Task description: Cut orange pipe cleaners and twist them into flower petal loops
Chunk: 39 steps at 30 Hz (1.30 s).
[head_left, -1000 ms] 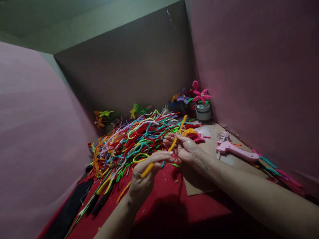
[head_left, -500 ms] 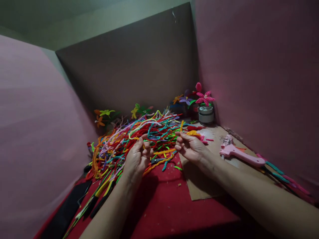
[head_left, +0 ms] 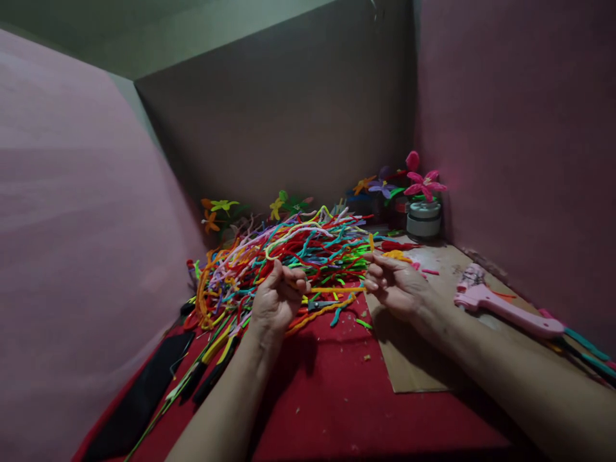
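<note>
My right hand is closed in a pinch on an orange pipe cleaner, whose short end stands up above the thumb and forefinger. My left hand is curled shut, its fingers hiding most of what they hold; an orange pipe cleaner showed between them a moment ago. Just beyond both hands lies a large heap of many-coloured pipe cleaners. Another orange pipe cleaner crosses the gap between the hands, seemingly on the table. Below it rest scissors, partly covered.
At right, a pink glue gun lies on a brown board. Behind it stands a white-topped jar with a pink flower. Yellow-and-black-handled pliers and a black flat object lie left on the red cloth.
The view has turned left, so everything sits further right in the picture. My left fingers have curled in more, covering the orange piece. My right hand keeps its pinch.
</note>
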Tool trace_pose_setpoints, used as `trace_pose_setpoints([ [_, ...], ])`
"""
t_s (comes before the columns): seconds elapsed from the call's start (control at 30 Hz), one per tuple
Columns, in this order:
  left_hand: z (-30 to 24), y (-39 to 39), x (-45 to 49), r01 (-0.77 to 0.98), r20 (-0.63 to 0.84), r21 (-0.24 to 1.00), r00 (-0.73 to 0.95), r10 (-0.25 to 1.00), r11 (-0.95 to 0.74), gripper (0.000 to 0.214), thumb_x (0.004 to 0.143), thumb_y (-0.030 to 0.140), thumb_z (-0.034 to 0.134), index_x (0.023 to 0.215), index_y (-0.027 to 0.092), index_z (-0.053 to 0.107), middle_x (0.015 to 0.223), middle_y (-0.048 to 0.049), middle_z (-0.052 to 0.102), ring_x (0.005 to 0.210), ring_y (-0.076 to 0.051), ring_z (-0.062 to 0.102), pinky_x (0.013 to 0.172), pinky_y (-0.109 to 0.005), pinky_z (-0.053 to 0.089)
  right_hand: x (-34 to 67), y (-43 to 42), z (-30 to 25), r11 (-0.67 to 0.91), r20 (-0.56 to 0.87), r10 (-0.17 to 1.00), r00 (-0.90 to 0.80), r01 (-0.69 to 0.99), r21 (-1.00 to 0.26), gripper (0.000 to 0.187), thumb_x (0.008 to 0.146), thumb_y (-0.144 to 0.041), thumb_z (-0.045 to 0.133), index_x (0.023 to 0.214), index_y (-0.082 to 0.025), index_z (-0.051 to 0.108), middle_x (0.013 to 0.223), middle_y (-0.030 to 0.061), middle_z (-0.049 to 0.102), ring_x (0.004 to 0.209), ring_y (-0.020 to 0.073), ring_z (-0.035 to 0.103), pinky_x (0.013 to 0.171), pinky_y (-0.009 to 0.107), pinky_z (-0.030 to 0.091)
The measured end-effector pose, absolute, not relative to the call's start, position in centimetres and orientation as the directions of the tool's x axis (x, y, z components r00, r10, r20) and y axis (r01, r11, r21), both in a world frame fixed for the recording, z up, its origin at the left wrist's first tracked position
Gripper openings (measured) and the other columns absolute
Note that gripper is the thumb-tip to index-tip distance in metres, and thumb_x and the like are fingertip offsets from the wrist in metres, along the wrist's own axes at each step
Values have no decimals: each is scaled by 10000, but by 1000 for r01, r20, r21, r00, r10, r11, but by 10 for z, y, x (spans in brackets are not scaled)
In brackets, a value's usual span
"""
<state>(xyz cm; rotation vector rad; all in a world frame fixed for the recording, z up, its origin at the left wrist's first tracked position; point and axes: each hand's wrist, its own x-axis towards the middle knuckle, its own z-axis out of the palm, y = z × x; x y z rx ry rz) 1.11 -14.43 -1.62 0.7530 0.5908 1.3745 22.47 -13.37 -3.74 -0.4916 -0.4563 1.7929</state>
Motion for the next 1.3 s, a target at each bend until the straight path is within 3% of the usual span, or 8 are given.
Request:
trace_pose_setpoints([
  [0.1, -14, -143, 6, -670, 43, 741, 117, 992, 47, 410, 828, 294, 460, 454, 124, 455, 590, -25, 565, 567, -108, 545, 620, -277, 467, 231, -128, -35, -228, -78, 972, -220, -820, -525, 99, 776, -111, 485, 709, -115, 558, 447, -34, 446, 380, 51, 342, 406, 192, 311],
  [0.27, -13, -141, 8, -689, 38, 724, 39, 999, -1, 460, 847, 239, 418, 401, 147, 353, 388, 22, 374, 397, -65, 398, 464, -198, 385, 232, -126, -35, -155, 61, 973, -224, -823, -547, 75, 792, -177, 520, 738, -143, 561, 369, -87, 335, 332, 45, 229, 381, 192, 262],
  [0.47, -14, -143, 15, -662, -62, 743, 71, 996, 94, 423, 857, 295, 415, 469, 166, 310, 373, 63, 265, 336, -54, 305, 380, -183, 294, 228, -130, -37, -155, 52, 974, -219, -821, -549, 70, 790, -232, 547, 772, -165, 557, 341, -109, 269, 318, 45, 160, 343, 185, 190],
  [0.67, -19, -140, 15, -661, 104, 748, 17, 994, -67, 49, 748, 131, 576, 707, 132, 551, 639, 1, 563, 633, -103, 577, 537, -193, 443, 225, -134, -36, -221, -10, 969, -246, -851, -476, 80, 805, -227, 530, 845, -166, 562, 368, -105, 256, 330, 49, 153, 333, 185, 172],
  [0.73, -22, -140, 19, -625, 137, 773, -7, 991, -111, 129, 696, 47, 597, 801, 123, 601, 806, -38, 624, 770, -131, 608, 606, -196, 469, 225, -135, -35, -236, -18, 967, -255, -863, -447, 79, 807, -229, 530, 852, -171, 559, 384, -102, 267, 337, 49, 167, 340, 183, 193],
  [0.93, -34, -149, 39, -524, 115, 849, 50, 992, -72, 136, 723, 166, 613, 839, 103, 647, 938, -103, 650, 871, -196, 612, 604, -229, 498, 222, -132, -42, -240, 6, 964, -266, -881, -409, 73, 819, -213, 507, 853, -182, 564, 428, -77, 351, 359, 51, 272, 377, 182, 275],
  [1.13, -37, -161, 59, -519, 123, 855, 181, 976, -11, 144, 740, 152, 594, 861, 95, 649, 959, -104, 645, 934, -208, 601, 798, -292, 491, 220, -129, -43, -228, -5, 970, -244, -898, -377, 97, 815, -164, 486, 857, -169, 573, 456, -54, 420, 395, 63, 367, 412, 183, 341],
  [1.3, -37, -159, 61, -570, 113, 819, 45, 993, -68, 89, 742, 124, 578, 746, 72, 651, 856, -93, 661, 936, -207, 608, 913, -316, 442, 214, -133, -40, -191, -36, 979, -199, -854, -485, 105, 744, -187, 553, 833, -135, 576, 670, 35, 602, 642, 133, 572, 630, 267, 461],
])
